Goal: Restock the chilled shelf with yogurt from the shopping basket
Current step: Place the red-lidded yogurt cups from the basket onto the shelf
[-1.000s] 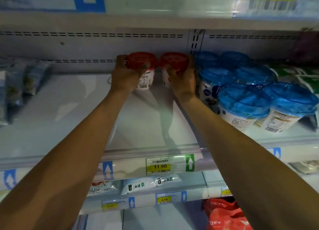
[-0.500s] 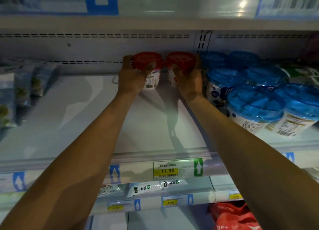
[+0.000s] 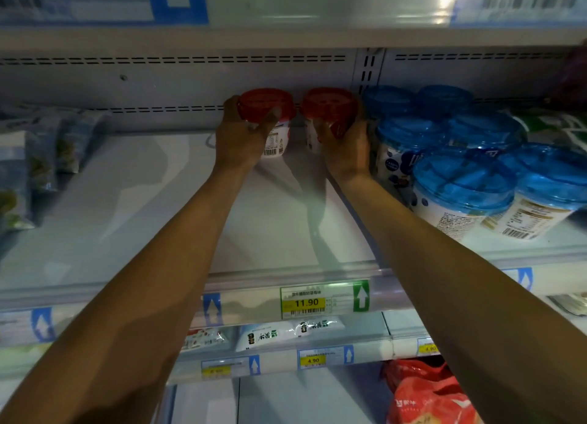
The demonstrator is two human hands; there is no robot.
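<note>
Plastic packs (image 3: 41, 166) well left of left grip (image 3: 241, 140); 11.90 price tag (image 3: 306, 303) below it; white pouches (image 3: 279, 336), red bag (image 3: 425, 398) lower.

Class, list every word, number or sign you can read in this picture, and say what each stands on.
"11.90": yellow price tag on the shelf edge.
"4.90": smaller tag on the lower rail.
White up arrow: green sign beside the first tag.
White up arrows: blue markers along both rails.
Too blurred: print on the red-lidded cups, blue-lidded cups, pouches and red bag.
</note>
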